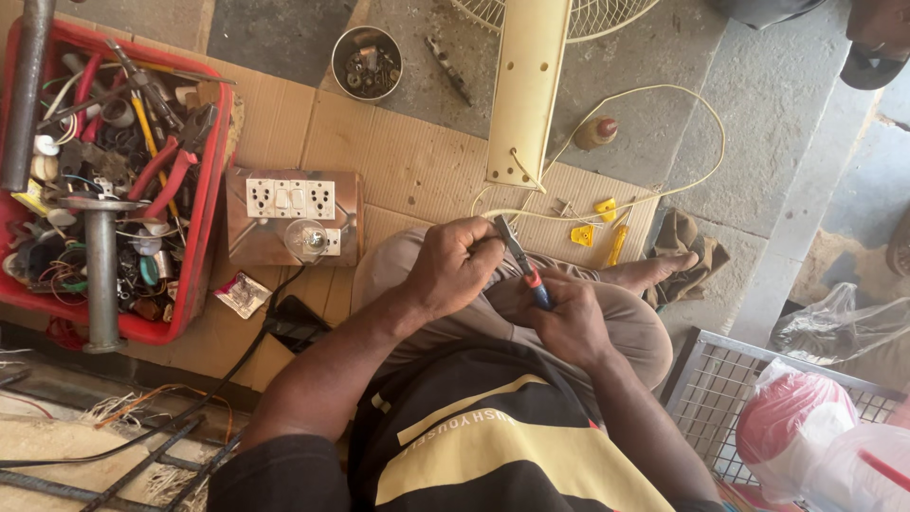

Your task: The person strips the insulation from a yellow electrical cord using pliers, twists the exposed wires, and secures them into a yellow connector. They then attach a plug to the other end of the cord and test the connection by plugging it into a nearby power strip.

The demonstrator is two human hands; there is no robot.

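Seated person worked a cream wire with a hand tool over the lap.

The left hand (453,265) was curled closed, pinching the end of the cream wire (664,123), which looped out across the stone floor beyond the far edge of the cardboard sheet (417,161). The right hand (567,322) gripped a blue-and-red-handled tool (524,267), its tip at the wire end. How far the wire end was prepared could not be told. Yellow plug pieces (594,223) lay loose at the cardboard's far right corner, unassembled; a socket board (292,216) sat beside the red crate (204,218).

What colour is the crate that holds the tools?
Red, seen in the head view: the crate.
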